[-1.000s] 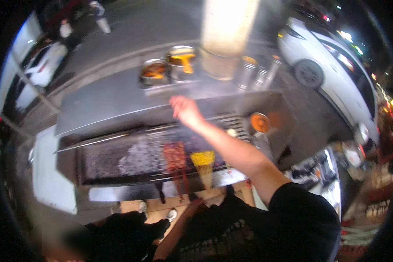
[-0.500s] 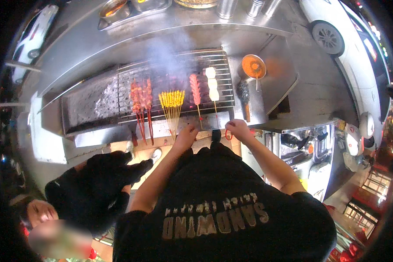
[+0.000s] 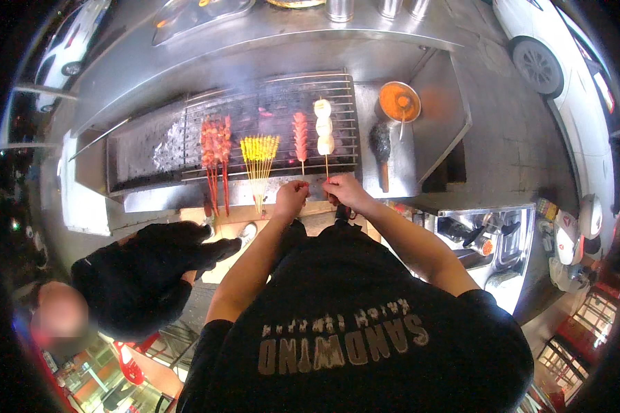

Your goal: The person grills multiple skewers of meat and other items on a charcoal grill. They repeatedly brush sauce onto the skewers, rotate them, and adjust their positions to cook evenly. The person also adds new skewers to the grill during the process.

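Note:
Skewers lie side by side on the barbecue grill grate [image 3: 337, 86]. My right hand [image 3: 348, 193] pinches the stick of a skewer of white round pieces [image 3: 324, 127], the top one marked brown. Close beside it, my left hand [image 3: 291, 199] is closed just below the stick of a pink scored sausage skewer [image 3: 300, 138]; its fingertips appear to grip the stick's red-tipped end. Left of these lie a fan of small yellow skewers [image 3: 260, 151] and several reddish meat skewers on red sticks [image 3: 215, 141]; neither hand touches them.
A pot of orange sauce with a ladle [image 3: 398, 101] and a dark brush with a wooden handle [image 3: 380, 148] sit right of the grate. Ash [image 3: 165, 151] lies in the grill's left part. A person in black [image 3: 138, 275] is at my left; a lit steel counter [image 3: 486, 241] is at right.
My right hand has moved left and taken the white skewer's stick. My left hand has come up to the sausage stick. The white pieces now show brown marks. Smoke has thinned.

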Action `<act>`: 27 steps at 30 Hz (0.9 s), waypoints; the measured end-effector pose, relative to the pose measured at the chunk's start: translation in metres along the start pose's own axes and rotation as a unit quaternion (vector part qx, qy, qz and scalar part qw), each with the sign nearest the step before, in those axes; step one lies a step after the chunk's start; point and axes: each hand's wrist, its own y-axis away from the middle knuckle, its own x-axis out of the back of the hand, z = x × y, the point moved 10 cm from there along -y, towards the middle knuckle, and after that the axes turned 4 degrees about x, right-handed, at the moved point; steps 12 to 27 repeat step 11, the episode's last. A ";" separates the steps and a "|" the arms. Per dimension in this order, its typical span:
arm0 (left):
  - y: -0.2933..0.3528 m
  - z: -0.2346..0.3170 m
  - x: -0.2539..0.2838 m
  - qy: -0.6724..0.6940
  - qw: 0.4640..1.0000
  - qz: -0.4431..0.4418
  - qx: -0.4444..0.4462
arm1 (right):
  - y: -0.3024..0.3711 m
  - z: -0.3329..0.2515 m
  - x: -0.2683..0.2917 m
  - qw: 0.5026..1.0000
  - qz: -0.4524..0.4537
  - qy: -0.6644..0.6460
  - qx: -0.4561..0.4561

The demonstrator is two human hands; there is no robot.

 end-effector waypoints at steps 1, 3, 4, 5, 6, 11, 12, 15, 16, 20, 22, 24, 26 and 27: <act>-0.001 0.000 -0.001 -0.024 1.000 0.015 -0.001 | -0.001 0.004 -0.002 1.000 -0.010 -0.016 -0.009; -0.003 0.005 -0.002 -0.058 0.998 0.031 -0.024 | -0.001 0.011 -0.001 0.999 -0.023 -0.032 -0.036; -0.004 0.005 -0.001 -0.075 0.996 0.040 -0.030 | 0.000 0.014 0.000 0.998 -0.026 -0.031 -0.054; -0.006 0.004 -0.002 -0.076 0.996 0.041 -0.034 | 0.002 0.021 -0.001 0.994 -0.031 -0.040 -0.093; -0.007 0.001 -0.002 -0.075 0.996 0.042 -0.035 | 0.003 0.014 0.005 0.998 -0.017 -0.001 -0.059; -0.013 -0.001 -0.006 -0.101 0.994 0.005 -0.050 | 0.034 -0.028 0.061 0.986 0.051 0.159 0.008; -0.013 -0.001 -0.006 -0.101 0.994 0.005 -0.050 | 0.034 -0.028 0.061 0.986 0.051 0.159 0.008; -0.013 -0.001 -0.006 -0.101 0.994 0.005 -0.050 | 0.034 -0.028 0.061 0.986 0.051 0.159 0.008; -0.013 -0.001 -0.006 -0.101 0.994 0.005 -0.050 | 0.034 -0.028 0.061 0.986 0.051 0.159 0.008; -0.013 -0.001 -0.006 -0.101 0.994 0.005 -0.050 | 0.034 -0.028 0.061 0.986 0.051 0.159 0.008; -0.013 -0.001 -0.006 -0.101 0.994 0.005 -0.050 | 0.034 -0.028 0.061 0.986 0.051 0.159 0.008; -0.013 -0.001 -0.006 -0.101 0.994 0.005 -0.050 | 0.034 -0.028 0.061 0.986 0.051 0.159 0.008; -0.013 -0.001 -0.006 -0.101 0.994 0.005 -0.050 | 0.034 -0.028 0.061 0.986 0.051 0.159 0.008; -0.013 -0.001 -0.006 -0.101 0.994 0.005 -0.050 | 0.034 -0.028 0.061 0.986 0.051 0.159 0.008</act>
